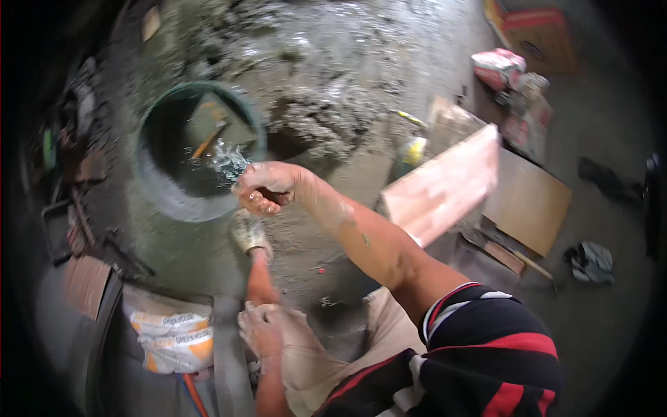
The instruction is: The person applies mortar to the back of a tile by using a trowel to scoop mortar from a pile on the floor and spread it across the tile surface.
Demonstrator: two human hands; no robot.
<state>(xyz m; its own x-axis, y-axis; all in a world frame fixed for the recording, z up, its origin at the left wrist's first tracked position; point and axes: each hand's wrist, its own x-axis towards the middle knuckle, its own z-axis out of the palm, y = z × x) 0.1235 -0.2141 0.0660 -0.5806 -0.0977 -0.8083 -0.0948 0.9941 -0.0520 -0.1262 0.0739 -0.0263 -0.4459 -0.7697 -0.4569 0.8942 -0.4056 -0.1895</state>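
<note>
A dark green round tub [165, 198] stands at far left, with a wooden-handled tool [206, 142] inside it and water [228, 158] splashing up near its right wall. Just beside that splash, at the tub's near right rim, the wet right hand [267, 187] curls its fingers inward; whether it grips anything, I cannot tell. The left hand [262, 330] rests loosely opened on the left knee. Wet mortar [319, 104] spreads beyond, tiles [445, 184] lie right, and white-and-orange bags [174, 340] sit near left.
</note>
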